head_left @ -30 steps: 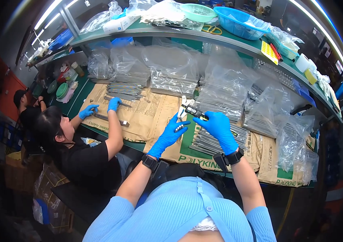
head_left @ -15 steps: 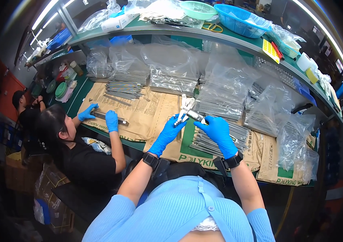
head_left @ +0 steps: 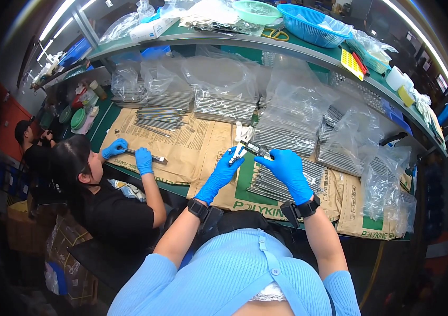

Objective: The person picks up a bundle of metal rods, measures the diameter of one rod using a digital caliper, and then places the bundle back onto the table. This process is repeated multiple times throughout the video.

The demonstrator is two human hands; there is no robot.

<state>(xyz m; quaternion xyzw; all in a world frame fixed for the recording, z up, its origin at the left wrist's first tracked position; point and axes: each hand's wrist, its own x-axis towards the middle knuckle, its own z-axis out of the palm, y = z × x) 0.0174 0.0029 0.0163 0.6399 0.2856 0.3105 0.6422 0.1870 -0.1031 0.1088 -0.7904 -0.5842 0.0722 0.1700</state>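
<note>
Both my hands wear blue gloves and meet over the brown paper covering the bench. My left hand (head_left: 226, 167) pinches the lower end of a small metal measuring tool (head_left: 249, 148) with white and dark parts. My right hand (head_left: 286, 164) grips the tool's other end from the right. Below my right hand lies a flat pile of thin metal rods (head_left: 276, 184).
Clear plastic bags of metal rods (head_left: 224, 108) line the back of the bench. A shelf above carries a blue basket (head_left: 313, 23) and a green bowl (head_left: 257, 10). A person in black (head_left: 103, 205) on my left holds a rod (head_left: 153, 157) in gloved hands. Another person (head_left: 26, 139) sits further left.
My hands have drawn together on the tool and lifted it slightly. The person beside me moved both hands closer together on a rod.
</note>
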